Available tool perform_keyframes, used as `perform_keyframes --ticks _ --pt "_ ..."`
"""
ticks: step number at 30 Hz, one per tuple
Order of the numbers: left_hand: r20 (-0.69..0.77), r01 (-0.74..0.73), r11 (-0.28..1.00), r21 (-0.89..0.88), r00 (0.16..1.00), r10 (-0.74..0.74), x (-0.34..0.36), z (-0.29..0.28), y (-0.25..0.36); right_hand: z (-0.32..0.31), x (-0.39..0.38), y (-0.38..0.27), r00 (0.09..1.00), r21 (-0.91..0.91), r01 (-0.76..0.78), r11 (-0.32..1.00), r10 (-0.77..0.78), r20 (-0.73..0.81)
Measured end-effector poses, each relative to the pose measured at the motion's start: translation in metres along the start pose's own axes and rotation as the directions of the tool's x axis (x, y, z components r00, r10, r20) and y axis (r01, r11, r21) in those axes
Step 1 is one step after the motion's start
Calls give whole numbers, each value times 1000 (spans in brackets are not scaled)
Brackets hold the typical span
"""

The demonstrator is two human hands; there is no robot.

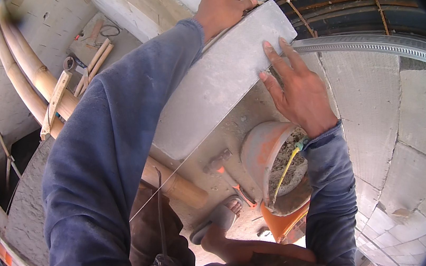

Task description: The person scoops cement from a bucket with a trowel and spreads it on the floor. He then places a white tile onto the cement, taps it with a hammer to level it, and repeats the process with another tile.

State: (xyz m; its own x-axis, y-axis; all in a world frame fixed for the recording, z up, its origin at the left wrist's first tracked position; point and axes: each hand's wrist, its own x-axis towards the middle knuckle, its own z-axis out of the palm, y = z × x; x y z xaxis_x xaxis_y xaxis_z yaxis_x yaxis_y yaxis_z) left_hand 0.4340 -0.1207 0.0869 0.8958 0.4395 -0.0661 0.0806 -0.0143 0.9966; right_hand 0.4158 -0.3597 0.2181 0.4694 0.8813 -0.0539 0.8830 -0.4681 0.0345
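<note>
A long pale grey concrete block (218,92) lies in front of me, running from lower left to upper right. My left hand (223,10) is closed at its far edge near the upper end, with the fingertips partly hidden. On the near side, my right hand (301,93) rests its outstretched, spread fingertips on the block's top by the right end. A thin taut string (189,156) runs close along the block's near edge. Below my right wrist stands a worn bucket (258,151) of wet mortar (288,163), with a yellow-green cord-like handle (284,174) across its mouth.
A hammer (223,170) lies on the floor beside the bucket, near a sandalled foot (223,219). A perforated metal strip (366,41) meets the block's right end, below rusty rebar (335,3). Block walling (369,108) stands right; bamboo poles (28,60) lean left.
</note>
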Motion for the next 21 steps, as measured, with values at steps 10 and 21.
perform_keyframes --ticks 10,21 --pt "19 -35 995 90 999 33 1 0 2 8 -3 4 997 30 26 999 -24 -71" --pt "8 -200 976 91 980 200 13 -4 -5 11 -2 6 997 76 37 996 -32 -77"
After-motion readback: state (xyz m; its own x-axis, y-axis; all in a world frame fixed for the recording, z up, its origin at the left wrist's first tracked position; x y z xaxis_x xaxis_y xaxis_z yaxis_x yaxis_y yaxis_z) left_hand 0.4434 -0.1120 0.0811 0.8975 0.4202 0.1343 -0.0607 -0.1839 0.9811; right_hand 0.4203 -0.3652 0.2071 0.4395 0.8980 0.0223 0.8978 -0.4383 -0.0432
